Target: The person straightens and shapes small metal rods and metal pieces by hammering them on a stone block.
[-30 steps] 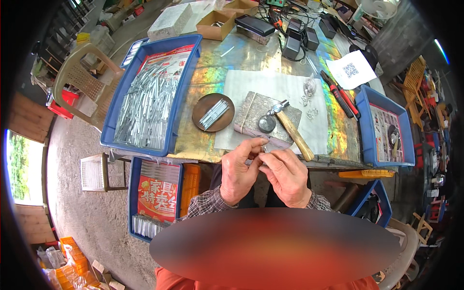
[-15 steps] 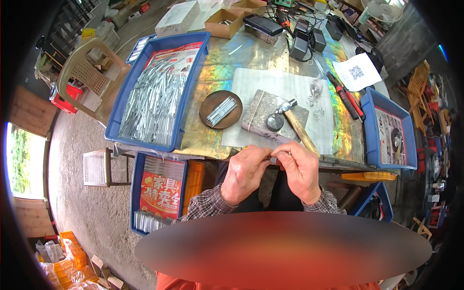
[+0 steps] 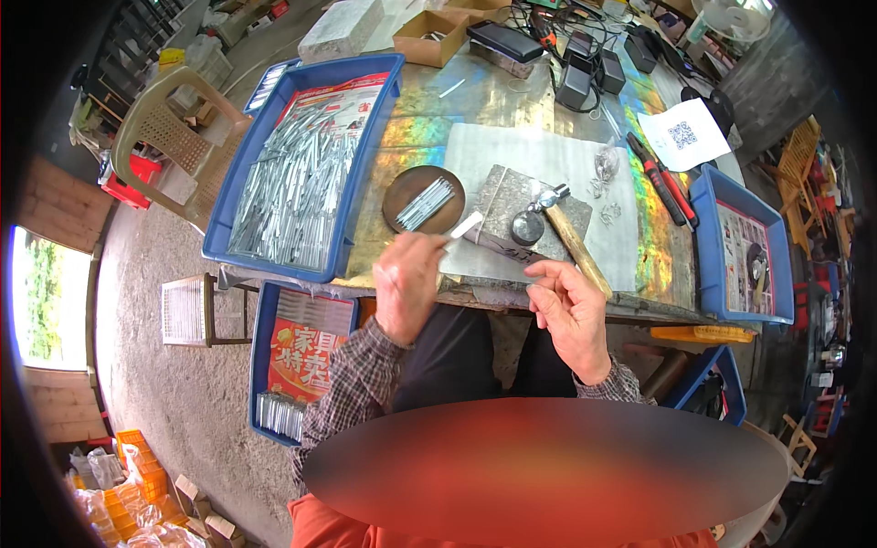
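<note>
The left hand (image 3: 406,283) pinches one pale, narrow strip (image 3: 466,225) between thumb and fingers; the strip points up and right, its free end between the dish and the stone block. The right hand (image 3: 571,306) is loosely curled near the block's front edge; whether its fingertips grip a small part cannot be told. Count: one round brown dish (image 3: 402,186) bearing a bundle of metal rods (image 3: 425,204), too close-set to count; one stone block (image 3: 498,194); one hammer (image 3: 573,241) and one black disc (image 3: 526,228) on the block. The white sheet (image 3: 475,146) lies under the block. A gap separates the hands above the front edge of the table (image 3: 406,128); a narrow bare strip divides the dish from the large blue tray (image 3: 365,164).
</note>
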Motion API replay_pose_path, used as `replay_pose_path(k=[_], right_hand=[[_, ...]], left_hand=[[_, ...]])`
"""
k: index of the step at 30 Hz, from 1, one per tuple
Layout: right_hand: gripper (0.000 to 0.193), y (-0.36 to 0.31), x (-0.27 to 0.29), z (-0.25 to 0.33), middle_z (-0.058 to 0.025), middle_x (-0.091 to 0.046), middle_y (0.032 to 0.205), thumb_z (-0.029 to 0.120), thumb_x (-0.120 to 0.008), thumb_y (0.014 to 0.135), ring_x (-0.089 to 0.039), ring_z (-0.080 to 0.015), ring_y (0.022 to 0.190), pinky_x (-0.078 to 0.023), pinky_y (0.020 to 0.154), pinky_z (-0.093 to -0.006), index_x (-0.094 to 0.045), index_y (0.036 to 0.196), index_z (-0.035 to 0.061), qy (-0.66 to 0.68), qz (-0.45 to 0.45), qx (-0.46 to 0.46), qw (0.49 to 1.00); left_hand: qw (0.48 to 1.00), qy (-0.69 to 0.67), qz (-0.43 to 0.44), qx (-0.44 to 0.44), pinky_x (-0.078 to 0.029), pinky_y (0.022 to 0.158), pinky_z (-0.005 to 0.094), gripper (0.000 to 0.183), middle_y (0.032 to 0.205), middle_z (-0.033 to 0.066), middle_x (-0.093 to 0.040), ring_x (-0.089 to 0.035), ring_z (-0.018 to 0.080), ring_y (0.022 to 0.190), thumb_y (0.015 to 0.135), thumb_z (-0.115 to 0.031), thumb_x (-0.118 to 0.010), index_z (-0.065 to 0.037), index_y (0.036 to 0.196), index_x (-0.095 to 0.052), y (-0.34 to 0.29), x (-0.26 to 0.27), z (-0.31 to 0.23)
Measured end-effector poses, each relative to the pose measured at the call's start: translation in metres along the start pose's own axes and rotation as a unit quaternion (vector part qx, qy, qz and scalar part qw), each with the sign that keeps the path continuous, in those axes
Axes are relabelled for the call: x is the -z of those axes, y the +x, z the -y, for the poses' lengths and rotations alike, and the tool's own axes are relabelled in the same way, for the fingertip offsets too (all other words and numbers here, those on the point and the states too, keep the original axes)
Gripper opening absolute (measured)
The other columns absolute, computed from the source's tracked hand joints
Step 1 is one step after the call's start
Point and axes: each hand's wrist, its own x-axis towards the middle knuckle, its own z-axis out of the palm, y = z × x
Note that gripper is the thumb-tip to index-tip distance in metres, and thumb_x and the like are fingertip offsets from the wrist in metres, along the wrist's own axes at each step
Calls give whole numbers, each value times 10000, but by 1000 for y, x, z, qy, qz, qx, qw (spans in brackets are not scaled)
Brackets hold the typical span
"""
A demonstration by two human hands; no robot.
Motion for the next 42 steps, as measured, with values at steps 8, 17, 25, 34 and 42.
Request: replay_pose_path(k=[8,17,25,34,42], right_hand=[[104,-7,4,-11,8,-575,697,36,-614,869,-521,-40,631,-420,569,-198,-621,956,-21,-71,27,2,997],[87,-8,0,-9,16,-556,657,42,-599,873,-486,-27,554,-377,496,-183,-635,937,-3,-48,21,-10,999],[95,-7,8,-14,10,-564,665,46,-598,877,-491,-28,552,-380,487,-179,-639,943,-9,-62,4,-13,998],[91,-6,2,-14,7,-563,667,50,-596,882,-491,-32,551,-377,488,-181,-638,935,-10,-78,21,-8,997],[100,-6,2,-13,1,-570,701,53,-577,900,-499,-36,574,-393,494,-173,-630,947,-17,-94,42,-8,995]], left_hand=[[985,170,-29,-28,-472,617,414,55,771,102,-561,-586,313,737,762,-52,-602,-61,813,-619,17,-12,55],[967,252,-21,-28,-476,609,403,68,785,86,-555,-581,298,728,744,-44,-593,-74,803,-607,17,-18,62],[965,251,-68,-36,-508,617,324,112,797,73,-651,-632,238,702,744,-12,-680,-48,850,-682,22,46,47],[916,350,68,185,-487,677,443,92,801,157,-651,-636,360,788,798,-149,-613,-87,814,-678,33,117,119],[875,450,118,133,-521,622,454,74,757,222,-641,-655,383,716,763,-24,-547,4,733,-609,45,110,135]])
